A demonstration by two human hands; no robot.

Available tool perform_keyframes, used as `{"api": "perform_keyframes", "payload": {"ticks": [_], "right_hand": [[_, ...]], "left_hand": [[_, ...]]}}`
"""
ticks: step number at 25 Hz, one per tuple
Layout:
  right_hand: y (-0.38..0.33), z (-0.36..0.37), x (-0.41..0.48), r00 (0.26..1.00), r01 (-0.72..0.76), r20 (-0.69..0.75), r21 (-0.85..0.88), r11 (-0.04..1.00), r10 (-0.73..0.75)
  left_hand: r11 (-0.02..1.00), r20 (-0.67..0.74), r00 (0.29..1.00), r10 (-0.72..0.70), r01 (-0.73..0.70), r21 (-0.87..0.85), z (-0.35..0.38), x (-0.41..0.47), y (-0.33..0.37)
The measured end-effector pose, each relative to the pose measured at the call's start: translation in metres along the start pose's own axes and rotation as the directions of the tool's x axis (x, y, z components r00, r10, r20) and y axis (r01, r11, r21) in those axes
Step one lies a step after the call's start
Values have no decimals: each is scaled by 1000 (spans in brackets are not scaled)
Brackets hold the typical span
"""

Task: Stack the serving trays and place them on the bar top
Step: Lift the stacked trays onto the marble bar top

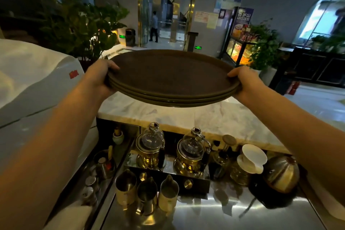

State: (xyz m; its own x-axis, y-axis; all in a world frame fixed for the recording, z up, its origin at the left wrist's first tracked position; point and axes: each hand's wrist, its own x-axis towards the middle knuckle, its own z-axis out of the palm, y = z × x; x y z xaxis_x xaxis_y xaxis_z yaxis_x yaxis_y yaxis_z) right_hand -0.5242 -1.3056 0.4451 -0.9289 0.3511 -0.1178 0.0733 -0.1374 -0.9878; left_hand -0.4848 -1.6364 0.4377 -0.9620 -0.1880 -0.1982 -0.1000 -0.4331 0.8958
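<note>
The pale, veined marble surface [186, 115] of the bar runs across the middle of the room, bare where it shows, and just above it hangs the stack of round dark-brown serving trays [171, 76], held level in the air and not yet set down. I can count about three rims at the near edge, nested snugly. They look stiff and fairly light, with a matte, grippy top face; the smooth rims seem the slippery part, so I'd judge opposite edges the right place to hold them, keeping the pile flat so none slides off.

The left hand [99, 78] is clamped on the left rim, thumb over the top tray and fingers curled beneath the stack. The right hand [244, 82] grips the right rim the same way.

Below, on the steel counter [233, 211], stand two glass-and-brass siphon brewers [192, 153] and three small metal pitchers [147, 194], well beneath the trays.
</note>
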Motion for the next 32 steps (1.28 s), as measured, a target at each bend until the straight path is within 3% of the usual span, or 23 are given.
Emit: {"api": "perform_keyframes", "payload": {"ticks": [12,17,32], "right_hand": [[5,57,89,999,-39,-31,-21,999,38],[30,75,123,996,-68,-63,-42,997,65],[135,115,224,983,-153,-129,-190,970,129]], "left_hand": [[975,-123,968,-220,224,16,6,113,22],[960,-194,953,-232,256,110,9,159,12],[934,-335,903,-268,329,140,-5,293,-76]]}}
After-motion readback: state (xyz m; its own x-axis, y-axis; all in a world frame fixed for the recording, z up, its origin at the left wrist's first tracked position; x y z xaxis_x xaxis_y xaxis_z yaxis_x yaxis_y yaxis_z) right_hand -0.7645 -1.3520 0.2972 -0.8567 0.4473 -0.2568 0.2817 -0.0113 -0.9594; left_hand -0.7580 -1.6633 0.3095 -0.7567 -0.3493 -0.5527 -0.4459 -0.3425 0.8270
